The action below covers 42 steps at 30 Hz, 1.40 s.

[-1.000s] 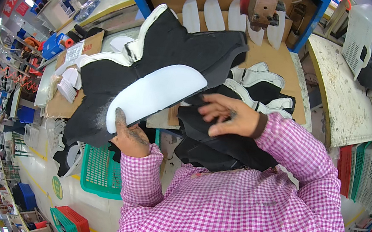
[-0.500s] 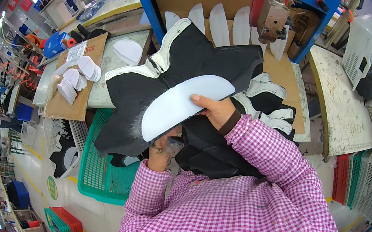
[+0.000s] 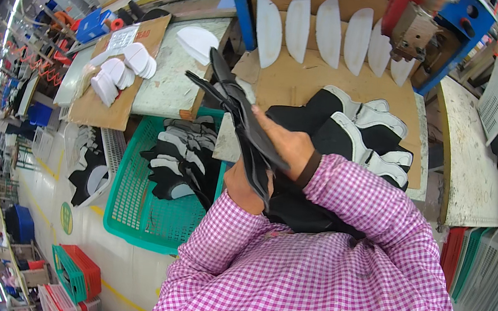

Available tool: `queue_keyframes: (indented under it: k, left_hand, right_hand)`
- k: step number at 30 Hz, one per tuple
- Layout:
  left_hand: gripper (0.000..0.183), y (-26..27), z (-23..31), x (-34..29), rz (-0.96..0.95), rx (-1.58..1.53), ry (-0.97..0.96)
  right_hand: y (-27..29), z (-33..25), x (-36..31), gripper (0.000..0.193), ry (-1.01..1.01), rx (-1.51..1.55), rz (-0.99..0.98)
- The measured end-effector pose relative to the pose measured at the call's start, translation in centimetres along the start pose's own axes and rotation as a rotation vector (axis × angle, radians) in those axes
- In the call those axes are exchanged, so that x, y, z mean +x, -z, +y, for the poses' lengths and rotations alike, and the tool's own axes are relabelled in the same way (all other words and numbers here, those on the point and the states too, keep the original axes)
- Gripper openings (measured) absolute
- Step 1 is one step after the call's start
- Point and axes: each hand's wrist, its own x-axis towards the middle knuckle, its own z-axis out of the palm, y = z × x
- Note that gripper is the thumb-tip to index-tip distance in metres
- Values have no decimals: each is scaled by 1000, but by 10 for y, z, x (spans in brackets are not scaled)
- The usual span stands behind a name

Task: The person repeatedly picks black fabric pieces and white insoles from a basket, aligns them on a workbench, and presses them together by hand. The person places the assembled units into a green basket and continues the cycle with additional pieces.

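A black fabric piece stands folded and nearly edge-on between my two hands. My right hand presses on its right side with the fingers stretched along it. From below, my left hand grips its lower part, and the fingers of that hand are partly hidden. The white half-moon pad is not plainly visible now. To the right on the cardboard lie several black pieces with white trim. More black material rests close to my body below my hands.
Several white half-moon pads lean in a row under the blue machine frame. A metal machine head hangs at the upper right. The green basket on the left holds similar pieces. White pads lie on cardboard.
The black piece was spread flat with the white half-moon pad on top; now it is folded upright. My right hand has moved from the pad's edge to the fold's side. The view has shifted.
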Motion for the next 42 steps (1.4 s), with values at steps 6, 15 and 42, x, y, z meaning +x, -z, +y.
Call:
queue_keyframes:
  k: [6, 15, 42]
  left_hand:
    - [25, 74, -70, -25, -429, -498, 665]
    - [63, 186, -29, -33, 157, -1378, 647]
    - [55, 50, -232, -128, -665, 351, 967]
  right_hand:
    - [31, 16, 15, 28, -270, 470, 297]
    - [10, -64, 46, 56, 640, -462, 92]
    - [111, 79, -79, 62, -224, -625, -250]
